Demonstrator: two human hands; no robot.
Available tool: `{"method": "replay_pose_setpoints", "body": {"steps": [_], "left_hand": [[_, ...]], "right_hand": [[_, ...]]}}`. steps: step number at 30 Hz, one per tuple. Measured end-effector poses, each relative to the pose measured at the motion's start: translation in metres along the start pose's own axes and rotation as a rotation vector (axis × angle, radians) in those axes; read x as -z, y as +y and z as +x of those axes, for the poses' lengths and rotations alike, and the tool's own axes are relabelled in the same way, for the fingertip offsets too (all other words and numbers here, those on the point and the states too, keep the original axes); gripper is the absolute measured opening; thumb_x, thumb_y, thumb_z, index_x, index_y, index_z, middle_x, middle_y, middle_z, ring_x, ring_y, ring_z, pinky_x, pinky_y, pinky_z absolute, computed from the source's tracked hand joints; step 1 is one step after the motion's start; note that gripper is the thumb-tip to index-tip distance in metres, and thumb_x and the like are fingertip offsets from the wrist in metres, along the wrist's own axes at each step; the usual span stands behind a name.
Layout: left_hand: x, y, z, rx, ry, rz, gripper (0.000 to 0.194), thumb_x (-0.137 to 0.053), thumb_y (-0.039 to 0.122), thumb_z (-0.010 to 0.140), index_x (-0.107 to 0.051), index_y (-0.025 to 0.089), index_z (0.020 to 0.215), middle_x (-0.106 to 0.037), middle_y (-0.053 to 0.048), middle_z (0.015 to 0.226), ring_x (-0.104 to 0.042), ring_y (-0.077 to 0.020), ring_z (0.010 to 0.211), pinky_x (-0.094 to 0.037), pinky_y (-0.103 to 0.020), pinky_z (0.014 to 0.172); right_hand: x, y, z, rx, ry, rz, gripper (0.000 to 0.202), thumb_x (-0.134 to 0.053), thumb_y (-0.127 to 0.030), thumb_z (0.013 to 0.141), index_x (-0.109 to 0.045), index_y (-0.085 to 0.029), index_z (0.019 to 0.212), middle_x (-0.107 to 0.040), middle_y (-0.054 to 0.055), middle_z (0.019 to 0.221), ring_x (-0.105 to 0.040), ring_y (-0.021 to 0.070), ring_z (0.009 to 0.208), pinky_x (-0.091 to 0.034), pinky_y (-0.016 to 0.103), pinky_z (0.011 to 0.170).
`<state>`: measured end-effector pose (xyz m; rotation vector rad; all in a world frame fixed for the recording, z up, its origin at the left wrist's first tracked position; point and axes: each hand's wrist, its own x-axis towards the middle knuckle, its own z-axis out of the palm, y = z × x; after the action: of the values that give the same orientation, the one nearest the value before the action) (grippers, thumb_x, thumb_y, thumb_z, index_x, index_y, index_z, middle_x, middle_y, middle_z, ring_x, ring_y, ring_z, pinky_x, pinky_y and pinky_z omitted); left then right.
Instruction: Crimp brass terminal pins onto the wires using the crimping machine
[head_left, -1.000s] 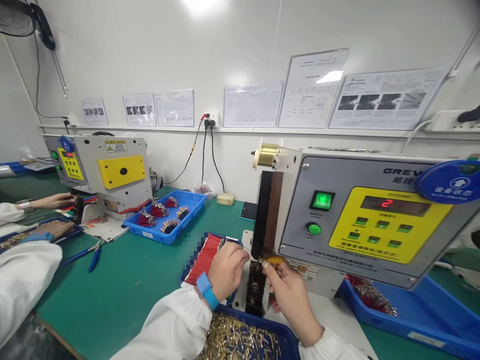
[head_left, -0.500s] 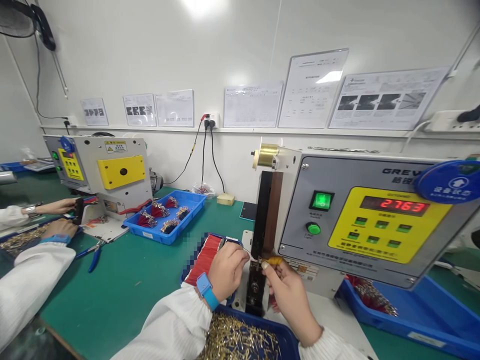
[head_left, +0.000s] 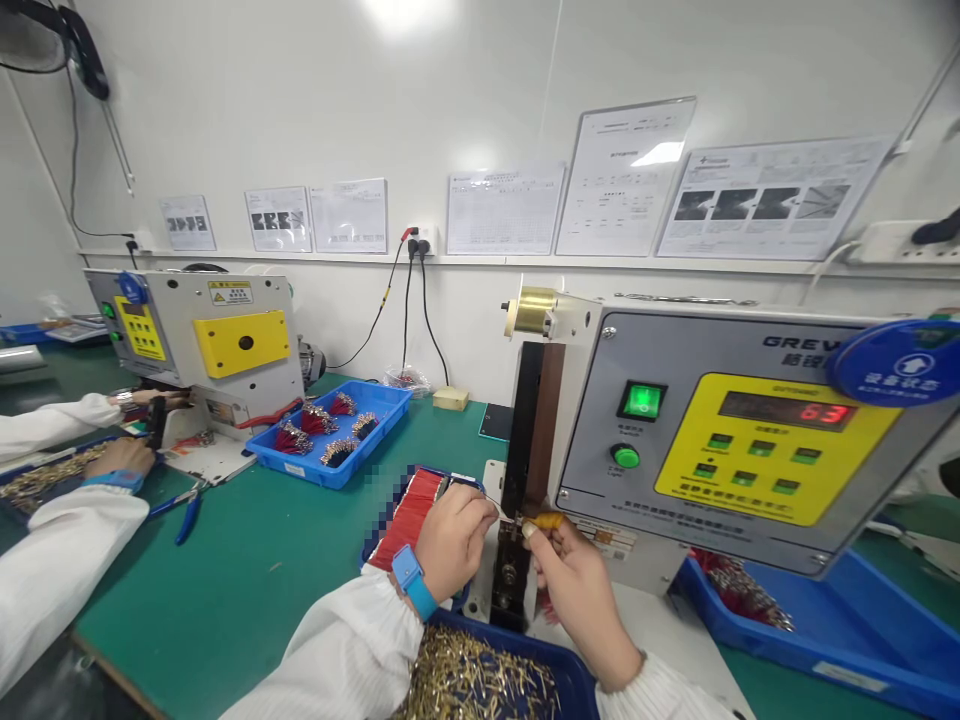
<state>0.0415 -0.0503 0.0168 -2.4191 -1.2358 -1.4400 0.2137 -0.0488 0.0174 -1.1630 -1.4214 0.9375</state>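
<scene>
My left hand (head_left: 450, 538), with a blue watch on its wrist, is closed in a pinch on a thin wire (head_left: 500, 510) that runs toward the press head of the crimping machine (head_left: 511, 570). On the other side of the head, my right hand (head_left: 576, 580) is closed, thumb and finger pressed together at the die. What it pinches is too small to make out. A yellow-orange piece (head_left: 549, 521) lies just above its fingertips. Below both hands, a dark blue tray (head_left: 581, 672) holds loose gold metal terminals (head_left: 480, 675).
Red wires (head_left: 411, 515) lie in a tray left of the press. Farther left, a blue tray (head_left: 390, 410) holds wire bundles, near blue-handled pliers (head_left: 187, 515). A co-worker's hands (head_left: 124, 460) are at another machine (head_left: 244, 345). Another blue tray (head_left: 840, 650) stands right.
My hands stay almost in place at the press. The red display shows fewer lit digits. The co-worker's far hand has shifted right, toward their machine.
</scene>
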Motion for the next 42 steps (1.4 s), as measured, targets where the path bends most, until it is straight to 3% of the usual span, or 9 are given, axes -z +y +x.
{"method": "replay_pose_setpoints", "body": {"steps": [42], "left_hand": [[-0.0007, -0.0006, -0.0006, -0.003, 0.004, 0.001, 0.019, -0.041, 0.016, 0.096, -0.059, 0.019, 0.092, -0.059, -0.007, 0.09, -0.053, -0.0183, 0.086, -0.046, -0.031, 0.074]], "right_hand": [[0.0, 0.0031, -0.0002, -0.011, 0.0, -0.003, 0.041, -0.059, -0.062, 0.075, -0.054, -0.022, 0.068, -0.049, -0.006, 0.048, -0.046, 0.0134, 0.038, -0.036, 0.025, 0.039]]}}
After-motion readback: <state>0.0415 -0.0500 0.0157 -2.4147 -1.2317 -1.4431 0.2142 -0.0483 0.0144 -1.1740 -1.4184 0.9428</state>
